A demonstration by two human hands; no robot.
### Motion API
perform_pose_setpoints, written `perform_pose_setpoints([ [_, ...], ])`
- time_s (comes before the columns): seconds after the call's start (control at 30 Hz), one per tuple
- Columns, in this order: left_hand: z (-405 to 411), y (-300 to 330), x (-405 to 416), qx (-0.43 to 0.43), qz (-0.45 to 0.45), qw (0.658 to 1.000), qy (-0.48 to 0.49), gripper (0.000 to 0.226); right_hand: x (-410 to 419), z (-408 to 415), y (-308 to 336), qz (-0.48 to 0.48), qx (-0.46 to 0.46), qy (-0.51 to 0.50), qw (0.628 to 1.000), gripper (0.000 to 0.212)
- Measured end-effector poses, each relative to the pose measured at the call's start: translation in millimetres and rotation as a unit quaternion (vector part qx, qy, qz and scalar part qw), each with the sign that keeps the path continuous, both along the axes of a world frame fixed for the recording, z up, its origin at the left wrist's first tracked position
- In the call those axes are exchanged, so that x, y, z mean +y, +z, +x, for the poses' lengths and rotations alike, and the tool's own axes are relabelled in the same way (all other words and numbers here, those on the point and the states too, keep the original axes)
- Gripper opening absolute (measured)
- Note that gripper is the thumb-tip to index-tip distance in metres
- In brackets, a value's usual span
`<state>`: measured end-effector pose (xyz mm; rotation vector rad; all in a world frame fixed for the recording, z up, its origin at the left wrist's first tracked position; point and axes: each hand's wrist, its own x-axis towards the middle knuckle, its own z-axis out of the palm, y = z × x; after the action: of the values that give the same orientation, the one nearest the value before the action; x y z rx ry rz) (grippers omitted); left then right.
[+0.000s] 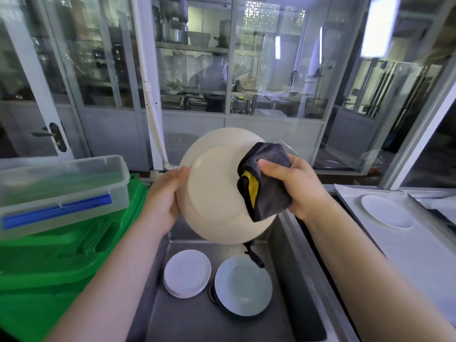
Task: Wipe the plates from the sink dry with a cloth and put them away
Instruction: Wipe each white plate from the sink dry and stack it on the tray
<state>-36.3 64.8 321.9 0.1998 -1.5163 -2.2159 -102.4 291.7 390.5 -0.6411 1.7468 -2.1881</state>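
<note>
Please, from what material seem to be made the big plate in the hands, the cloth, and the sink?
Cream plate: probably glazed ceramic, smooth with a soft sheen; melamine cannot be excluded. Cloth: fuzzy grey pile with a yellow inner side, likely microfibre. Sink: brushed grey metal with dull reflections, apparently stainless steel.

— Where are the plates?
— Two stacks lie in the sink (291, 280), one stack (187, 273) left, the other stack (243, 285) right. One plate (386, 211) lies on the worktop (419, 257), right of the sink.
— And the box?
— The box (61, 191) stands on crates (49, 257), left of the sink.
</note>
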Motion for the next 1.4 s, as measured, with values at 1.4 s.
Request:
perform_pose_setpoints([
  [1.4,-15.3,28.3,89.7,-0.010,0.339,0.941,0.020,0.049,-53.3,19.8,-26.5,-0.098,0.086,-0.127,0.983,0.039],
])
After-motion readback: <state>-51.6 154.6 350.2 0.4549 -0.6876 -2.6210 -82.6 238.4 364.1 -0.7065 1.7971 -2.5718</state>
